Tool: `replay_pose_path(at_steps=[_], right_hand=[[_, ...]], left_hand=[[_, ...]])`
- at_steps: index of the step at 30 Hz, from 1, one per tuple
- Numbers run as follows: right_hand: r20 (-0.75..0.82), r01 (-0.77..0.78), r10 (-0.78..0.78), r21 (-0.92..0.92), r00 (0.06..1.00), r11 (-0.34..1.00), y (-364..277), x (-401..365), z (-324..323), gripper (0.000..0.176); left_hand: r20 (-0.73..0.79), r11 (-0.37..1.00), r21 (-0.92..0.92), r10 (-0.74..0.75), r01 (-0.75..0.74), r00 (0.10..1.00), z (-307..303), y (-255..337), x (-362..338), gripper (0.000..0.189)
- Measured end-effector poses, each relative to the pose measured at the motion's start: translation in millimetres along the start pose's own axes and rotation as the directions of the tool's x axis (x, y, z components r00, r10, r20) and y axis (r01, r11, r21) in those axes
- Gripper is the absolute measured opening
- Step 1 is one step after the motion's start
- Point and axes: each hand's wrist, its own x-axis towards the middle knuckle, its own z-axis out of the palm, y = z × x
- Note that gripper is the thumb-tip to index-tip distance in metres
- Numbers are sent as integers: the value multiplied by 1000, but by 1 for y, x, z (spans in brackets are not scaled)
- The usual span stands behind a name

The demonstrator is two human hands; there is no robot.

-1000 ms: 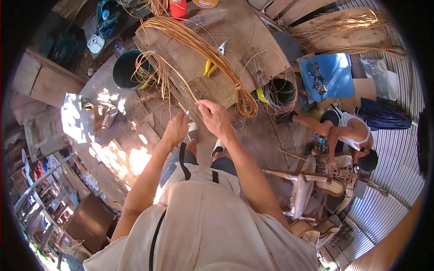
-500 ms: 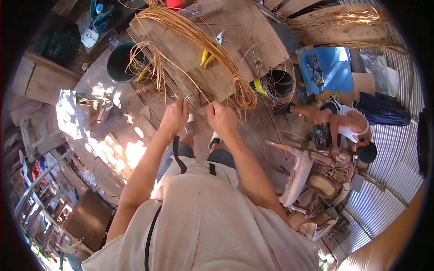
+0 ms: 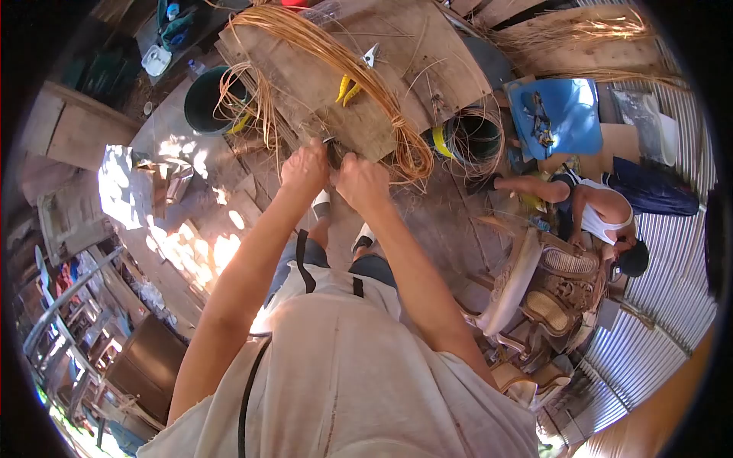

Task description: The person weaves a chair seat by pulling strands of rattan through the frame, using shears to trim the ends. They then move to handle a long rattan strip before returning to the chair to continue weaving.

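Note:
My left hand [image 3: 305, 169] is closed around a small metal-tipped tool [image 3: 329, 140]; its kind is hidden by the fingers. Close beside it, my right hand [image 3: 363, 183] is also closed, at the near edge of a wooden board [image 3: 443, 72]. A rattan strand ran into this hand a moment earlier; its held part is hard to make out now. A long bundle of rattan strands [image 3: 321, 44] curves across the board. Partly under it lie yellow-handled cutters [image 3: 348, 88]. Loose strands [image 3: 265, 107] hang at the board's left side.
A dark green bucket [image 3: 200, 103] stands left of the board, and a dark bucket [image 3: 477, 137] with strands around it stands right. A blue plastic surface [image 3: 565, 126] carries tools. At right, a person [image 3: 603, 210] sits beside carved wooden chair frames [image 3: 546, 294].
Both hands have moved up toward the board, and the right has come left, closer to the left hand. The strand between them shows less. The seated person has shifted slightly.

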Motion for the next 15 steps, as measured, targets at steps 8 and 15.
replay_pose_path(at_steps=[8, 15], right_hand=[[-53, -37, 58, 329, 997, 944, 22, -25, 1, 21], [-18, -63, 75, 362, 997, 930, 33, -33, 15, 21]], left_hand=[[-4, 996, 37, -78, 78, 997, -6, 16, -10, 20], [-90, 987, 90, -125, 133, 988, 7, 32, -14, 20]])
